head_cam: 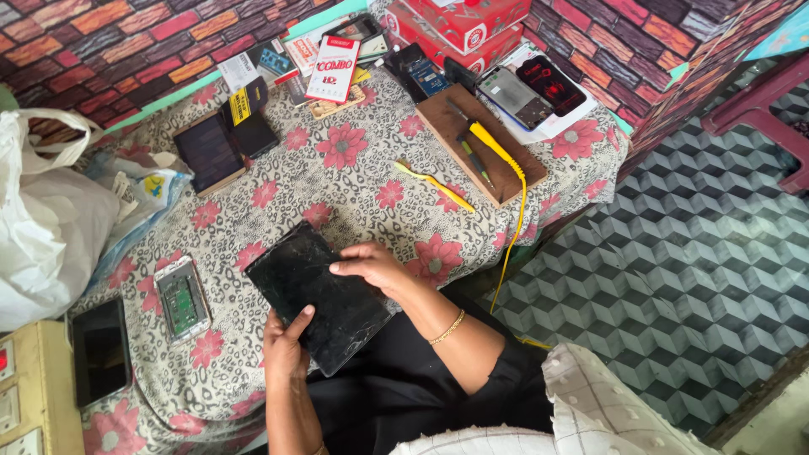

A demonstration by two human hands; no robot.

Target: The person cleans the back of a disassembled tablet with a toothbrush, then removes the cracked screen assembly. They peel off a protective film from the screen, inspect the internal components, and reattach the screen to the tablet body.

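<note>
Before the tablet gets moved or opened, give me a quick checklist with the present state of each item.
1. Left hand grips the near edge of the black tablet: ok.
2. Right hand rests flat on the tablet's far side: ok.
3. Tablet fully supported by the table: not ok, its near corner overhangs the lap.
4. Glass sound: cannot tell, it looks scuffed.
5. Yellow pry tool lies free: ok.
6. Opened phone apart from the tablet: ok.

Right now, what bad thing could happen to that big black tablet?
The tablet sticks out past the table edge, propped by the left hand and right hand, so it might slip into the lap. Its scuffed glass could crack further under pressing fingers. The yellow cable dangling off the table could snag.
</note>
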